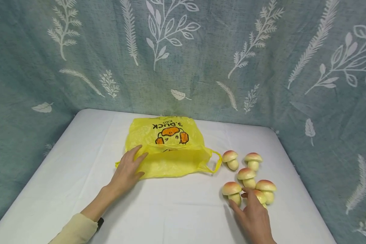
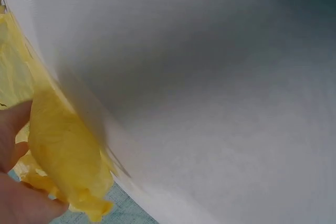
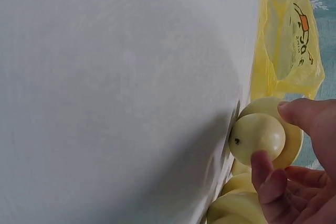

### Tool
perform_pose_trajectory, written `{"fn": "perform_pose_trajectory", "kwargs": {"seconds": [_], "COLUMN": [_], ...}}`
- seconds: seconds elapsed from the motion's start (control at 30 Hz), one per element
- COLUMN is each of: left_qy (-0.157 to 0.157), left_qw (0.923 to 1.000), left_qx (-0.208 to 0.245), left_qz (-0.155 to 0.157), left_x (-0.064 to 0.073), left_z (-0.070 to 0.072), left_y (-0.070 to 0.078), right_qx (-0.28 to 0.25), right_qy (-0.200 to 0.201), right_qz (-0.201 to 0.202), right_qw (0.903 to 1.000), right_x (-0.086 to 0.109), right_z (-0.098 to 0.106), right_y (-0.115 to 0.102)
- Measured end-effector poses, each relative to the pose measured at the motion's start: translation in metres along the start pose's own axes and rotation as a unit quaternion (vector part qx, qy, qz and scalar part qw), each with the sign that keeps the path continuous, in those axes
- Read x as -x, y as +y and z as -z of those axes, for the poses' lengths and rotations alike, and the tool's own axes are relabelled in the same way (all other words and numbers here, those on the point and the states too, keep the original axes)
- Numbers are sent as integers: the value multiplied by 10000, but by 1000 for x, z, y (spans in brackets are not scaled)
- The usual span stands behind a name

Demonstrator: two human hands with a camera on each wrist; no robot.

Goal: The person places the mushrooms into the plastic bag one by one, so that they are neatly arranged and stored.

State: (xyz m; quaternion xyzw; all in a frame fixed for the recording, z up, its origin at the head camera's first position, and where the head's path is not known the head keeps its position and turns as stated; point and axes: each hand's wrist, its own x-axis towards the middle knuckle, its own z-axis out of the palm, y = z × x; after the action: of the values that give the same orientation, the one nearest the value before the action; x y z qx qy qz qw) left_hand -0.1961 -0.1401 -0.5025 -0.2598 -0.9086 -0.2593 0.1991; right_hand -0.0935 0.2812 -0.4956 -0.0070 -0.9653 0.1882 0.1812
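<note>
A yellow plastic bag (image 1: 164,166) printed with a duck lies on the table with its mouth open toward me. My left hand (image 1: 128,169) is at the left end of the bag, fingers spread and reaching over its mouth. The bag's gathered yellow edge (image 2: 65,145) shows beside the thumb and fingers in the left wrist view. My right hand (image 1: 253,213) has its thumb and fingers around a toy mushroom (image 1: 231,189) with a reddish cap. In the right wrist view, the thumb lies at the cap and a fingertip at the round pale stem (image 3: 257,137).
Several more toy mushrooms stand around the right hand, one (image 1: 266,189) to its right and another (image 1: 247,176) beyond it. A bag handle loop (image 1: 216,162) reaches toward them. A patterned curtain (image 1: 183,67) hangs behind the white-covered table (image 1: 158,210).
</note>
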Motion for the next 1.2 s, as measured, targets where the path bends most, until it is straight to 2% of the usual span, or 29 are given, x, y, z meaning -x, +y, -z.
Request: {"fn": "perform_pose_trajectory", "kwargs": {"seconds": [0.17,0.5,0.6,0.77,0.87,1.07,1.2], "left_qy": [-478,-726,-620,-135,33,158,79], "left_qw": [9984,9964,9974,9997,9990,9974,9963], "left_qx": [125,113,63,-191,-381,-582,-809], "left_qz": [281,423,369,-18,-221,-397,-293], "left_x": [1,2,2,1,1,3,5], "left_z": [1,1,1,-2,-5,-9,-9], "left_y": [0,0,0,-1,-1,1,1], "right_qx": [-11,-158,-215,-274,-264,-264,-253], "right_qy": [-119,-231,-255,-299,-336,-494,-518], "right_qz": [-144,-206,-208,-222,-277,-440,-434], "right_qw": [9998,9994,9992,9989,9987,9975,9974], "right_x": [0,0,0,-1,-1,-1,-1], "right_z": [1,-1,-2,-3,-3,-2,-2], "right_y": [-1,0,1,1,1,-1,-1]}}
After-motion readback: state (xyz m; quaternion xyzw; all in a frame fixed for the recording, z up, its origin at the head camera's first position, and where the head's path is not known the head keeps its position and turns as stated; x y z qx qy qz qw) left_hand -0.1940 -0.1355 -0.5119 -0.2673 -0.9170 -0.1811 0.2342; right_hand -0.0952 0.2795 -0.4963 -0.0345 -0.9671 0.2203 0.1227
